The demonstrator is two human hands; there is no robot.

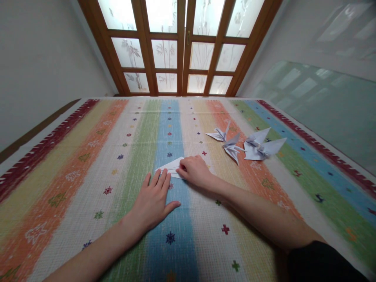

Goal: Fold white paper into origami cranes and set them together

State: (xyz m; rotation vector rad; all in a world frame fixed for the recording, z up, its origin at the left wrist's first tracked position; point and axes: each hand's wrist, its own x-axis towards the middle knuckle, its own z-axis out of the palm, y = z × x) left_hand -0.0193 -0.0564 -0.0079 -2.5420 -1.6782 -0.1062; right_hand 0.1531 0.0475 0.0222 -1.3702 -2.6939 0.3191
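A small folded piece of white paper (173, 165) lies flat on the striped tablecloth, roughly kite-shaped with crease lines showing. The fingers of my left hand (154, 196) rest stretched out on its left end, the thumb spread to the right. My right hand (195, 171) is curled at the paper's right end, thumb and bent fingers closed on its edge. Part of the paper is hidden under both hands.
Folded paper cranes (232, 147) sit on the cloth to the right, with a larger one (261, 147) beside them. The striped tablecloth (173, 219) covers the table. Wooden doors (180, 47) with frosted panes stand beyond the far edge, and a glass panel (320, 105) is at the right.
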